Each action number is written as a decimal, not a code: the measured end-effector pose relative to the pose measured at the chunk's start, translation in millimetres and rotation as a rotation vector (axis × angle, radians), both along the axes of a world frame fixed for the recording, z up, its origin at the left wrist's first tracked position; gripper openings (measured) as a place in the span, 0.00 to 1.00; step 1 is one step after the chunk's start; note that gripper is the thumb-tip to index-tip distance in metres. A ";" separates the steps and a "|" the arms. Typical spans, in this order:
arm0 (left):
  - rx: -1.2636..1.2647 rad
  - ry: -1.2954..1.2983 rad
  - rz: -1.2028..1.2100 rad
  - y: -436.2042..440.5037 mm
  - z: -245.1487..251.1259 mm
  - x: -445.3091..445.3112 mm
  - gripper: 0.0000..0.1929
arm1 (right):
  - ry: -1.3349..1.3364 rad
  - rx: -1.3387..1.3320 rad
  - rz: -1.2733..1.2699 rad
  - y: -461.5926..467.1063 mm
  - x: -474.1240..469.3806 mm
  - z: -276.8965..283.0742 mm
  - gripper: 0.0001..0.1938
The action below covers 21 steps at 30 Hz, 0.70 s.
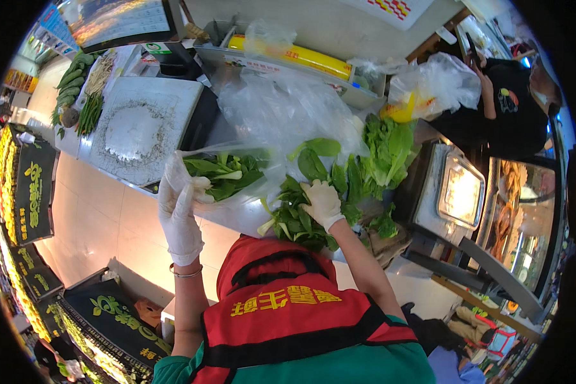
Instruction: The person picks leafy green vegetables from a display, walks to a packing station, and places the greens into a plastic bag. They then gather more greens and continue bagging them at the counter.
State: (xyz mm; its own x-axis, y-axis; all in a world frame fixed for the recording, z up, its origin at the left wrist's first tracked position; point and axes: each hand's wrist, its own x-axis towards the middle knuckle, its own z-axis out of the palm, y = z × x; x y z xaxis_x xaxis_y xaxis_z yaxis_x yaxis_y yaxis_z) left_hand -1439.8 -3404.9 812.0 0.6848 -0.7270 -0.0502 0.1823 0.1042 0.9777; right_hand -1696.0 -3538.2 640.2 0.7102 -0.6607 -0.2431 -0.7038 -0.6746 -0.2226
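Note:
My left hand (181, 218), in a white glove, holds the edge of a clear plastic bag (269, 185) up off the counter. Inside the bag lie leafy greens with pale stems (228, 175), which look like bok choy. My right hand (323, 204), also gloved, is over a loose heap of similar greens (295, 223) at the counter's near edge, with its fingers curled into the leaves. Just beyond it are more loose leaves (312, 163). A bunch of lettuce-like greens (389, 153) lies to the right of the heap.
A worn flat metal plate (137, 129) sits at left, beside cucumbers (72, 79) and green beans (91, 113). Crumpled clear plastic (288, 103) covers the counter's middle, before a bin with a yellow roll (293, 55). A person in black (504, 105) stands at right, near a glass display case (513, 216).

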 end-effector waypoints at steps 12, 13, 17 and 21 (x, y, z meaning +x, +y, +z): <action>0.001 0.012 -0.035 -10.4 2.5 -0.7 0.30 | -0.242 -0.027 -0.046 52.4 -38.4 82.2 0.20; -0.001 0.000 -0.038 -10.4 2.2 -1.1 0.30 | -0.136 0.028 0.053 50.6 -37.9 76.9 0.21; -0.020 -0.001 -0.012 -5.7 1.2 -1.5 0.29 | -0.655 0.115 -0.423 6.3 -43.3 38.8 0.14; -0.019 0.001 -0.055 -1.4 -0.1 -2.3 0.28 | -0.138 -0.264 -0.491 -39.1 -25.8 -10.0 0.12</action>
